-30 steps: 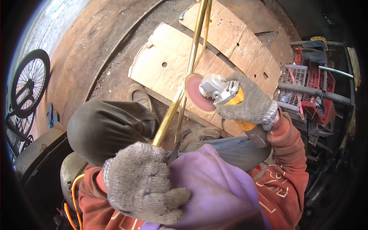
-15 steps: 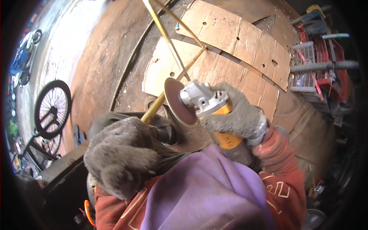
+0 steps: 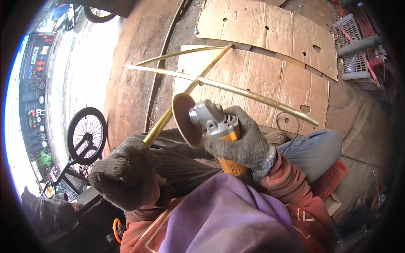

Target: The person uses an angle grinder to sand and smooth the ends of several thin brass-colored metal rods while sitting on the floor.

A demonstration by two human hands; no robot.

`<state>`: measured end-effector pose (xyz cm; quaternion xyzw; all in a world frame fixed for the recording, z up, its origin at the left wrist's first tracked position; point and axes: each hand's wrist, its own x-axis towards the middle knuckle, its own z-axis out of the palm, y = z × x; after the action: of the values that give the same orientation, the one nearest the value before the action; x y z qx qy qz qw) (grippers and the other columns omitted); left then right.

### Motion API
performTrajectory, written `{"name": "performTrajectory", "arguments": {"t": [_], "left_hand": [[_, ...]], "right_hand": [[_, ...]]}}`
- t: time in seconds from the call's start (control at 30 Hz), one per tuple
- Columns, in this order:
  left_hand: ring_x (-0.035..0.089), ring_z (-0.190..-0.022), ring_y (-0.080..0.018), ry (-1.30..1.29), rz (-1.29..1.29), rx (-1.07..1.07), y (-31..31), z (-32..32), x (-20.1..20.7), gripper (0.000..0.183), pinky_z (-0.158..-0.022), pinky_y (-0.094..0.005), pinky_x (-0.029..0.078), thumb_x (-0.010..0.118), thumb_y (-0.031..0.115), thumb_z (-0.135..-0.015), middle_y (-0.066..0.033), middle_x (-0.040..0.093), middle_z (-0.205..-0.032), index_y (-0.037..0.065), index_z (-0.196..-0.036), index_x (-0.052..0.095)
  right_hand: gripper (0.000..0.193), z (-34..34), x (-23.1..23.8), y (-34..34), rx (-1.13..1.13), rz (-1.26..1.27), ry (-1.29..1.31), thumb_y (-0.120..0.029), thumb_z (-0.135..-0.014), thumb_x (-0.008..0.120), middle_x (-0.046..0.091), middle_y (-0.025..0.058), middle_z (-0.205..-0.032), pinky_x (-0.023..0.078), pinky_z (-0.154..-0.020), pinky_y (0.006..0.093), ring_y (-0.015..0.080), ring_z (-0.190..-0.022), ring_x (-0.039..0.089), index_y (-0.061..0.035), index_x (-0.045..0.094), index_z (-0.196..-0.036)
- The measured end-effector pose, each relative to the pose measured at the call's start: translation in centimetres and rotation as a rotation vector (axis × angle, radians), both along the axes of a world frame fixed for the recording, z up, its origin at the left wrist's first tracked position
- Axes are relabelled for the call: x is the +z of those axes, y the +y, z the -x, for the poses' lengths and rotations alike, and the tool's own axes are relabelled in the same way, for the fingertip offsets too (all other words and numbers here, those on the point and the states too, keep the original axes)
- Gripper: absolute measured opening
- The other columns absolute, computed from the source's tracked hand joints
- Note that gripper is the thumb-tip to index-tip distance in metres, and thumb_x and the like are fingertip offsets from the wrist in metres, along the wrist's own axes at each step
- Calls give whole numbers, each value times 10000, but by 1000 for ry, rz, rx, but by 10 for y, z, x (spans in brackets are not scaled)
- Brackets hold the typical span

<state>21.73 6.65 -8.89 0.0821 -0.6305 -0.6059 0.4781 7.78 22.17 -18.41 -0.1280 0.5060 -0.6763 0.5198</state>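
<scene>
My right hand (image 3: 242,141), in a grey work glove, is wrapped round the yellow-and-grey body of an angle grinder (image 3: 230,165). A brown round disc (image 3: 182,120) sits on the grinder's metal head and stands right beside a gold-coloured tube. Whether the disc touches it I cannot tell. That tube belongs to a gold metal frame (image 3: 257,98) of several bars joined at angles, probably part of a bicycle. My left hand (image 3: 124,175), also gloved, is closed round the frame's near end. It hides that end.
Flattened cardboard sheets (image 3: 253,80) with holes lie on the brown floor beyond my legs. Plastic crates (image 3: 356,46) stand at the far right, and a red crate (image 3: 331,180) lies by my right knee. A bicycle wheel (image 3: 87,135) stands at left. A thin cable (image 3: 297,126) loops near my knee.
The view has shifted toward the left, showing more of the street. The gold frame has turned, so a long bar now reaches right toward my knee. Both hands keep their hold.
</scene>
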Motion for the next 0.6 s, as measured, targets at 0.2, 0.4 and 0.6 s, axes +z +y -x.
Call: {"name": "performTrajectory", "arguments": {"t": [0.2,0.4,0.6], "left_hand": [[389,-389,-183,-64,54,-6,-9,-5,-2,442,-418,-367,388,434,215,-1071,-41,391,-497,118,-641,389],[385,-389,-179,119,-101,36,-3,3,-5,367,-410,-358,403,546,92,-1008,-32,396,-505,117,-669,407],[419,-385,-189,-57,47,-87,-16,-9,-3,383,-400,-365,406,495,287,-1057,-53,459,-548,105,-721,479]], "right_hand": [[600,20,-2,-15,33,-150,-63,-236,-763,920,688,97,-1033,570,-800,311,146,-932,674,-30,534,-1173],[541,5,-14,-3,-16,-44,-8,-204,-792,896,697,95,-1015,578,-771,316,148,-890,683,-36,549,-1171],[534,21,-16,-14,-2,-61,-148,-200,-804,886,705,105,-1034,588,-782,319,159,-912,694,-29,528,-1161]]}}
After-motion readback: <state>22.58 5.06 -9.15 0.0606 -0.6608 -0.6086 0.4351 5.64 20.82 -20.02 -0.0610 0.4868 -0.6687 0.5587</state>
